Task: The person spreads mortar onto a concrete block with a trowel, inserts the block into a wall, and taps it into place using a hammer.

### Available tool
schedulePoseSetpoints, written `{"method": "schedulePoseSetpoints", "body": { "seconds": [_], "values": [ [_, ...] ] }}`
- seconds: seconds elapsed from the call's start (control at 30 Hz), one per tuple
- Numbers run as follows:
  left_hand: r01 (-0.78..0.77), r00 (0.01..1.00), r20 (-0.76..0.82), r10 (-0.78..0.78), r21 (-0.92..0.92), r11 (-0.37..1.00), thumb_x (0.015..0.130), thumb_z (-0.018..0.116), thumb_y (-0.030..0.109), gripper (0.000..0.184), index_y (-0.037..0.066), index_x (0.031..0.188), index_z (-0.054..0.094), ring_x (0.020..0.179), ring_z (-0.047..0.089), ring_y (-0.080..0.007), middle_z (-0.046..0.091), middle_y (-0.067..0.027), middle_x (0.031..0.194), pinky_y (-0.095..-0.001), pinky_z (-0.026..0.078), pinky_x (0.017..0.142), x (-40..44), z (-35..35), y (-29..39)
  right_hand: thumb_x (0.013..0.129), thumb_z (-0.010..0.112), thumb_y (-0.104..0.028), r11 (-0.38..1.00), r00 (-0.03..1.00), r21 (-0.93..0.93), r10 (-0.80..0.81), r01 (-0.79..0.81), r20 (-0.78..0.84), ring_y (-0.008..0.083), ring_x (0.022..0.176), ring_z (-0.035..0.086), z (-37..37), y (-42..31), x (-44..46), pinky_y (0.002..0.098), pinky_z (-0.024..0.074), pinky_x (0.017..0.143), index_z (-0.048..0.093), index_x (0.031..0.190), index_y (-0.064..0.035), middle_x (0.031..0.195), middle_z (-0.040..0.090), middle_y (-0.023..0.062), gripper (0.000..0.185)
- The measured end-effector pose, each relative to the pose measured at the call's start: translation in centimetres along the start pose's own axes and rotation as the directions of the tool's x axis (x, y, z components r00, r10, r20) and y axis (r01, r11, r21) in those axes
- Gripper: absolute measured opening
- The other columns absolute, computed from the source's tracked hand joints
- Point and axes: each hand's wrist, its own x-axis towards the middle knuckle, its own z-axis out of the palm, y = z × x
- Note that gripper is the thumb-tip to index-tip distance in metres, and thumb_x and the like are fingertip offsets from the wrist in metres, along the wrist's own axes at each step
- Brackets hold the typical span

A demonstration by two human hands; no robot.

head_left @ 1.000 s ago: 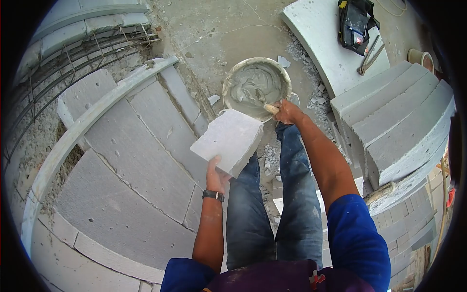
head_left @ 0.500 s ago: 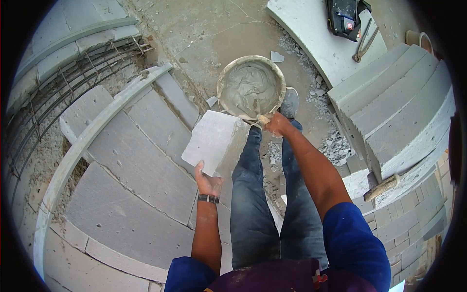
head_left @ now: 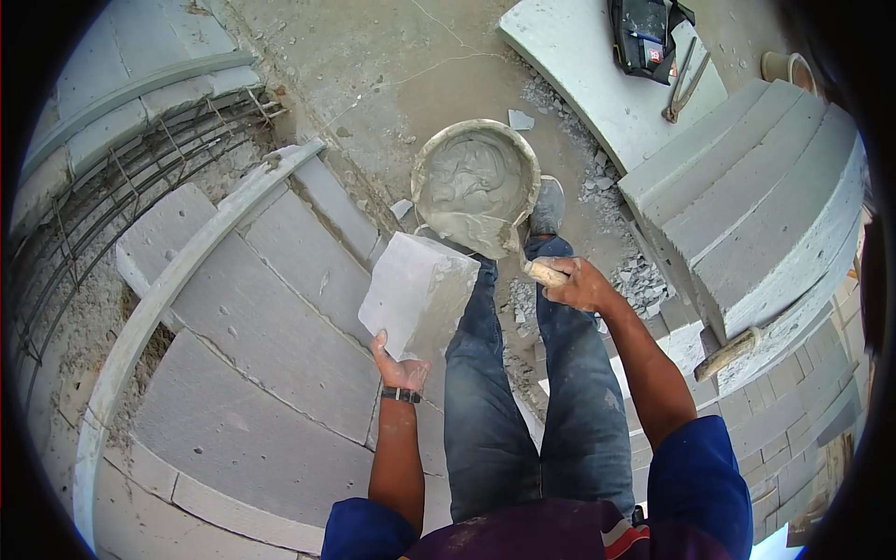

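Observation:
My left hand (head_left: 401,371) grips the lower end of a pale aerated concrete block (head_left: 401,280), its thumb on the white face. Grey mortar coats the block's right side. My right hand (head_left: 581,285) is closed round the wooden handle of a trowel (head_left: 549,273). Wet mortar (head_left: 481,231) covers the trowel's blade, which lies at the near rim of a round bucket (head_left: 422,177). More mortar (head_left: 471,173) with a ridged surface fills the bucket. The block is held just left of and below the trowel blade, tilted.
A wall of grey blocks (head_left: 252,401) lies at left with a long straight bar (head_left: 177,271) across it. Steel rebar (head_left: 112,177) runs beyond. Stacked blocks (head_left: 747,196) stand at right, near a wooden-handled tool (head_left: 730,355). A bag (head_left: 644,42) and pincers (head_left: 684,84) lie on a slab.
My right hand has moved right and toward me, lifting the trowel with mortar on its blade up to the bucket's near rim. The block has tilted and shifted slightly toward me.

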Motion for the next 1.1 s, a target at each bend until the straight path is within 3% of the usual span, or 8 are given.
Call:
{"method": "schedulePoseSetpoints", "body": {
  "seconds": [0.1,0.3,0.43,0.6,0.8,0.9,1.0,1.1],
  "values": [
    [0.072,0.994,0.087,-0.07,-0.014,0.997,0.077,0.062,0.053,0.08,0.018,0.147,0.046,0.132,0.049,-0.0323,0.05,-0.0077,0.147,-0.0508,0.043,0.105,0.1,-1.3,0.3,0.075,0.073,-0.018,0.992,0.992,-0.014,-0.129,0.129,-0.007,0.0208,0.084,0.067,0.8,0.5,-0.8,0.0322,0.0519,0.079,0.063,0.13,-0.0074,0.099,0.072,0.0122,0.057],
    [0.078,0.986,0.142,-0.083,0.045,0.996,0.076,0.059,0.066,0.093,0.014,0.152,0.04,0.131,0.052,-0.0323,0.048,-0.0116,0.15,-0.0485,0.048,0.101,-1.0,-2.1,1.1,0.075,0.073,-0.024,0.857,0.92,-0.407,-0.381,0.315,-0.092,0.0388,0.1,0.066,1.1,-1.3,-0.6,0.0451,0.0523,0.088,0.066,0.123,-0.0074,0.111,0.069,0.0196,0.051],
    [0.057,0.995,0.077,-0.062,0.069,0.996,0.077,0.058,0.067,0.093,0.013,0.151,0.041,0.131,0.052,-0.0319,0.048,-0.0105,0.15,-0.0484,0.049,0.101,-1.3,-0.8,1.8,0.077,0.071,-0.024,0.761,0.893,-0.548,-0.448,0.348,-0.055,0.0396,0.098,0.065,1.4,-2.4,-0.9,0.0471,0.052,0.086,0.061,0.128,-0.0101,0.114,0.067,0.0168,0.054],
    [0.067,0.992,0.103,-0.067,0.0,0.998,0.079,0.056,0.063,0.087,0.017,0.151,0.04,0.132,0.05,-0.0325,0.048,-0.0093,0.15,-0.0516,0.047,0.102,-1.1,-0.2,1.9,0.079,0.071,-0.024,0.739,0.927,-0.599,-0.376,0.308,0.012,0.037,0.094,0.066,1.3,-4.1,-2.9,0.046,0.0535,0.081,0.055,0.137,-0.0146,0.117,0.065,0.0123,0.061],
    [0.032,0.993,0.111,-0.03,-0.019,0.999,0.08,0.055,0.063,0.086,0.017,0.152,0.039,0.134,0.049,-0.033,0.046,-0.0095,0.151,-0.0522,0.045,0.104,-1.4,-0.1,1.5,0.075,0.073,-0.023,0.699,0.911,-0.651,-0.41,0.294,-0.029,0.0385,0.087,0.066,1.4,-6.4,-5.3,0.0439,0.0549,0.077,0.058,0.135,-0.013,0.103,0.066,0.0161,0.063],
    [0.045,0.991,0.127,-0.047,0.017,0.999,0.08,0.055,0.062,0.086,0.017,0.152,0.038,0.134,0.048,-0.0335,0.045,-0.0097,0.152,-0.0527,0.043,0.105,-1.6,-0.4,2.0,0.078,0.072,-0.023,0.718,0.947,-0.662,-0.32,0.215,-0.04,0.0363,0.092,0.067,0.7,-7.3,-6.6,0.0443,0.0545,0.079,0.061,0.13,-0.0135,0.112,0.068,0.0132,0.054],
    [0.045,0.992,0.118,-0.045,0.003,0.999,0.08,0.056,0.061,0.086,0.017,0.152,0.039,0.134,0.048,-0.0338,0.046,-0.01,0.151,-0.0532,0.042,0.106,-1.0,-0.6,2.4,0.076,0.072,-0.023,0.745,0.91,-0.599,-0.411,0.294,-0.064,0.037,0.087,0.067,-0.1,-6.4,-7.8,0.0445,0.0545,0.075,0.062,0.128,-0.0112,0.103,0.068,0.0146,0.054],
    [0.089,0.989,0.119,-0.084,-0.035,0.995,0.079,0.058,0.06,0.086,0.017,0.151,0.041,0.134,0.048,-0.0335,0.047,-0.0099,0.15,-0.053,0.042,0.106,-0.6,-0.6,2.9,0.074,0.072,-0.022,0.749,0.928,-0.601,-0.372,0.28,-0.032,0.0379,0.08,0.066,-0.5,-7.5,-8.9,0.0451,0.054,0.07,0.062,0.128,-0.0099,0.095,0.066,0.0144,0.056]
  ]
}}
